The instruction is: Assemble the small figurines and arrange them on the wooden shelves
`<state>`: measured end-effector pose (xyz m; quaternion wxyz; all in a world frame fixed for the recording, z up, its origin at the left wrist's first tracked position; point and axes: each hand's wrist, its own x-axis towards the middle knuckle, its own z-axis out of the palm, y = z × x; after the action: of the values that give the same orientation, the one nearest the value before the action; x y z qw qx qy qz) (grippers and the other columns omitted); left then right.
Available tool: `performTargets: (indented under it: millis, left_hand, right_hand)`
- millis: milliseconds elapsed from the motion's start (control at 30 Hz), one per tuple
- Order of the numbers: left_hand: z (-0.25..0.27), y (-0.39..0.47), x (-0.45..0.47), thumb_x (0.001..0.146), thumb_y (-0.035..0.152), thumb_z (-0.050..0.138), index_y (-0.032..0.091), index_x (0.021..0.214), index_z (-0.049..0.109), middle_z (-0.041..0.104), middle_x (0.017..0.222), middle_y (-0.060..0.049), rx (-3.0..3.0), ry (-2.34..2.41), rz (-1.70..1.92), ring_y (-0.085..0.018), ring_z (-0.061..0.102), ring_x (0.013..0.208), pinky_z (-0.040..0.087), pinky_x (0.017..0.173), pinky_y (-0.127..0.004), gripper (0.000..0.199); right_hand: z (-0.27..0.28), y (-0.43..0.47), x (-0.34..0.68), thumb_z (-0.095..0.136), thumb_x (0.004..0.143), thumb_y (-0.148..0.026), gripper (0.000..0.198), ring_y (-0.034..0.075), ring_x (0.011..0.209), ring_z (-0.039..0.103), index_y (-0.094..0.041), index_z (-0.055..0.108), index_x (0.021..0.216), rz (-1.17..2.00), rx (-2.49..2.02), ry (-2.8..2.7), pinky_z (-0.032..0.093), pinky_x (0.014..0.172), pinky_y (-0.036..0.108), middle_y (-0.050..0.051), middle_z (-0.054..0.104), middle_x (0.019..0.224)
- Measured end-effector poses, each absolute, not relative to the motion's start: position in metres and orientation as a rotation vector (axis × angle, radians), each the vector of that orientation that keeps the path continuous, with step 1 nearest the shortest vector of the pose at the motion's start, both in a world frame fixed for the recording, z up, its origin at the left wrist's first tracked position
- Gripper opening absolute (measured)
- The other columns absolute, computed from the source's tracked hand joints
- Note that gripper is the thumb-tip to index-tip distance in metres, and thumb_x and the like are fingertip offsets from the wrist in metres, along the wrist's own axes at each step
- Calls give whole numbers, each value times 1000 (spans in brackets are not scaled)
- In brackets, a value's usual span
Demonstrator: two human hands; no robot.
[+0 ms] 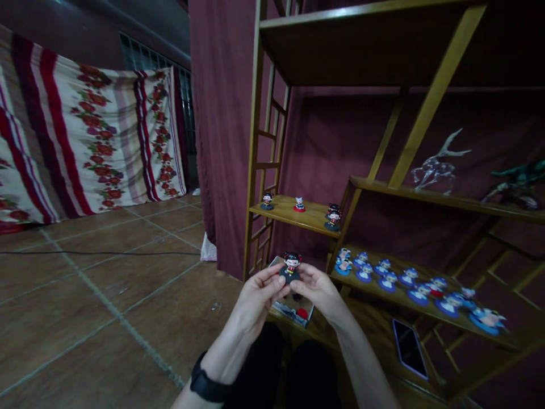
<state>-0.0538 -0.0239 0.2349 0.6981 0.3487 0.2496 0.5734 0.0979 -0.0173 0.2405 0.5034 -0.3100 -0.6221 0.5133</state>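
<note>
Both my hands hold one small figurine [292, 262] with black hair, red hair ties and a dark round base, upright in front of the shelf. My left hand [260, 289] pinches the base from the left, and my right hand [317, 288] grips it from the right. Behind and below them is an open box [293, 314] with a printed edge and a red spot, partly hidden by my hands. On the small upper shelf [283, 211] stand a similar figurine [267, 201] at left, a grey-and-red one [299, 204] in the middle and two dark-haired ones [334, 218] at right.
Several blue-and-white figurines [388, 280] stand in rows on the lower right shelf. A phone [409, 347] lies below them. A clear deer ornament [435, 169] and a green one [519, 182] sit higher up. A cable [102, 253] crosses the tiled floor.
</note>
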Motion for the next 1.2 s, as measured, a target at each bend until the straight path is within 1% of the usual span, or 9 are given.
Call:
performTargets:
  millis: [67,167,333,467,667,800,967,1100,1200]
  left_hand:
    - [235,-21,-56,64,7,70,12,100,66,68,100,-11,734,524,1234,-15,65,79,53,74,-24,36]
    - [235,-18,-60,68,5,67,12,101,65,67,102,-11,690,486,1181,-11,65,76,53,73,-20,34]
    - [233,-12,-62,70,4,64,12,105,63,67,99,-10,680,366,1145,-10,64,72,52,70,-18,36]
    - [229,-11,-63,70,5,65,12,103,63,67,98,-9,690,329,1158,-9,64,71,52,71,-18,34]
    - [230,-10,-61,69,6,66,13,106,63,68,97,-9,690,370,1202,-8,64,69,52,70,-17,38]
    - [230,-10,-58,69,4,65,12,101,65,68,97,-9,660,375,1223,-8,64,70,51,70,-17,34]
    - [227,-7,-56,69,3,64,12,97,66,69,90,-8,657,354,1247,-9,64,70,51,71,-18,29]
    - [224,-4,-56,70,5,64,11,96,66,69,90,-8,681,364,1264,-10,64,72,51,73,-19,27]
    - [224,-2,-56,69,5,65,11,95,66,69,93,-8,689,391,1280,-10,64,72,51,74,-19,27]
  right_hand:
    - [241,-16,96,70,66,-36,41,19,93,60,-20,56,101,1215,-773,-1491,48,83,36,5,64,99]
    - [241,-15,93,69,67,-34,41,18,88,61,-20,53,102,1142,-811,-1488,49,80,34,4,64,95]
    - [240,-15,87,69,66,-31,40,18,85,60,-22,51,101,912,-929,-1516,49,77,33,4,63,94]
    - [242,-18,84,69,65,-31,40,19,87,59,-22,53,101,786,-969,-1526,49,76,33,5,62,97]
    - [243,-18,83,69,65,-33,39,18,85,61,-21,53,99,856,-939,-1502,49,75,32,5,64,94]
    - [244,-17,83,69,65,-34,40,18,84,61,-21,52,100,912,-923,-1473,49,74,32,5,64,94]
    - [247,-19,83,69,65,-32,39,18,85,60,-22,54,100,827,-938,-1486,49,74,31,5,64,95]
    - [247,-16,83,68,66,-31,39,18,83,60,-22,54,101,821,-952,-1506,49,73,31,5,63,95]
    - [247,-15,84,67,67,-31,40,18,87,59,-22,54,104,790,-949,-1524,49,75,32,6,62,99]
